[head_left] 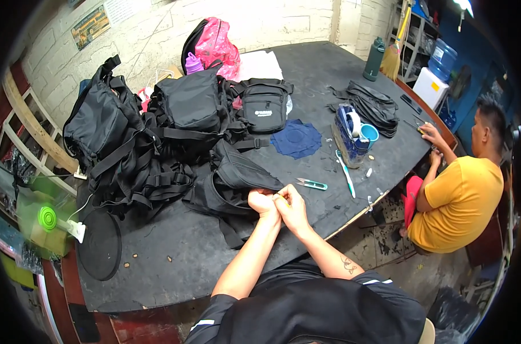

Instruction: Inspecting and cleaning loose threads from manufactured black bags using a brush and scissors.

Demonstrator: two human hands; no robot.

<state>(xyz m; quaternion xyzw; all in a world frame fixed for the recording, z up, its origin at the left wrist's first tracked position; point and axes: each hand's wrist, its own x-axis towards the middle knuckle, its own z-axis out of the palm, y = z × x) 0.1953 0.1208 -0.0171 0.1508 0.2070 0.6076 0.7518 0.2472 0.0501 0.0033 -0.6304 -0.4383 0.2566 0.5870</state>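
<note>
A black bag (pixel 246 166) lies partly open near the table's front edge, its dark opening toward me. At its right corner, my left hand (pixel 264 202) is closed on the bag's edge with curled fingers. My right hand (pixel 293 211) meets it there, thumb and fingers pinched at the same corner; any small part between the fingertips is hidden. Just right of the hands lie green-handled thread snips (pixel 312 184). Farther right is a white and green toothbrush (pixel 345 174). Dark blue fabric pieces (pixel 295 139) are stacked beyond the bag.
Black bags (pixel 189 106) and loose straps crowd the left; a small black sling bag (pixel 264 109) stands beside them. A tape dispenser (pixel 352 135), blue cup (pixel 370 133) and green bottle (pixel 374 59) are on the right. A person in yellow (pixel 464 195) sits at the right edge.
</note>
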